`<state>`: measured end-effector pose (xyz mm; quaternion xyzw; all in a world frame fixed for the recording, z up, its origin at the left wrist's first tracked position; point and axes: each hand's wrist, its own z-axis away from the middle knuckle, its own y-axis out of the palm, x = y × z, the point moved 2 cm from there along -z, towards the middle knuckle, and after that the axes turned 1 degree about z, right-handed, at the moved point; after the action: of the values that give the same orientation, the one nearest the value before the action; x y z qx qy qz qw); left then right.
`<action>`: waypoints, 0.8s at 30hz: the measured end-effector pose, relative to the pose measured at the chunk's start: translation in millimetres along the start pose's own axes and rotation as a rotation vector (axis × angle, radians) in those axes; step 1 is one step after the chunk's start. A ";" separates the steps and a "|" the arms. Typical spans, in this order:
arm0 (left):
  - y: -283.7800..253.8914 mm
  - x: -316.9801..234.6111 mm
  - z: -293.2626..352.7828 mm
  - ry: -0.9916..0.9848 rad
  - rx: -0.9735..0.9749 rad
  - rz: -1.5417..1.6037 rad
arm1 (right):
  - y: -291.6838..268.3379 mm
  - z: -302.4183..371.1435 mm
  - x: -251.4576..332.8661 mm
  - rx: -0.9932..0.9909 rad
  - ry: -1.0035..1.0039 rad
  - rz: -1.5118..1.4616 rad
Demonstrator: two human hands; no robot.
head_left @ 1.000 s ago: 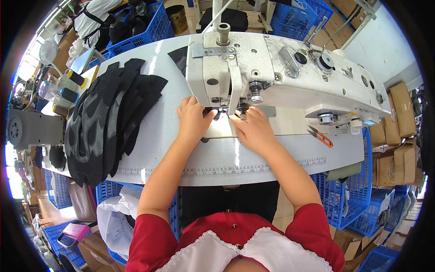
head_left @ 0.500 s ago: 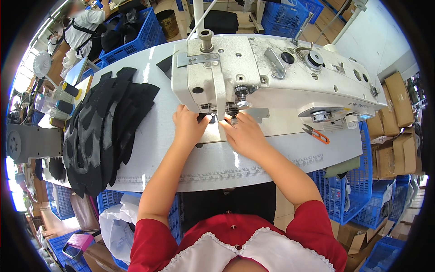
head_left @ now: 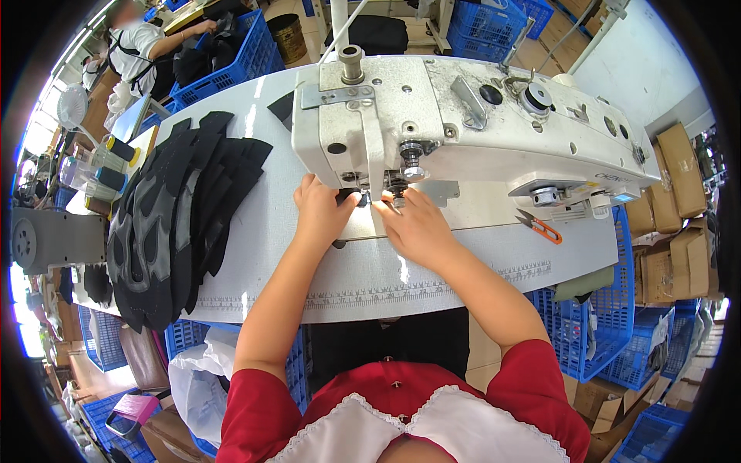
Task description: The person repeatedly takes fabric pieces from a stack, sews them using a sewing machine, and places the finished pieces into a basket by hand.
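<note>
Both my hands are at the needle area of a white sewing machine (head_left: 401, 108). My left hand (head_left: 319, 214) lies left of the presser bar, its thumb and fingers closed on a small black fabric piece (head_left: 351, 194), most of which is hidden by the hand and the machine head. To the right of the bar, my right hand (head_left: 419, 230) has bent fingers with their tips close by the needle area; what they hold is hidden. A stack of black fabric pieces (head_left: 166, 224) with grey patterned panels lies on the table to the left.
Orange-handled thread snips (head_left: 543, 228) lie on the table (head_left: 370, 270) right of my hands. A printed ruler strip (head_left: 432, 292) runs along its front. Thread spools (head_left: 110, 180) stand at far left. Blue crates (head_left: 587, 332) surround the table. A person (head_left: 143, 46) works at the back left.
My hands stay almost in place at the needle area, with barely any shift. At the back left, the other person's arm now reaches out over the blue crate of black pieces.
</note>
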<state>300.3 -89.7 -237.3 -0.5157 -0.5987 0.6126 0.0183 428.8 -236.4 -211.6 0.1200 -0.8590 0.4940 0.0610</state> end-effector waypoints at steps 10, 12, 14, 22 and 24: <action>-1.1 -0.5 -4.8 -0.019 0.035 -0.035 | -0.2 -0.5 -4.7 0.042 0.028 -0.047; 0.7 1.1 -5.8 -0.006 0.013 -0.051 | -0.3 -1.9 -5.4 0.009 0.029 -0.055; 2.3 2.3 -6.1 0.007 -0.010 -0.068 | 0.8 -2.5 -5.8 0.000 0.030 -0.062; 7.1 1.0 -9.7 0.011 -0.105 -0.105 | 0.5 -6.3 -9.6 0.110 0.086 -0.079; 8.2 1.8 -9.4 0.016 -0.099 -0.087 | 3.5 -4.7 -11.1 0.028 0.052 -0.061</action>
<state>310.5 -84.2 -242.2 -0.4943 -0.6498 0.5769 0.0241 438.5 -229.0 -214.5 0.1339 -0.8461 0.5067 0.0967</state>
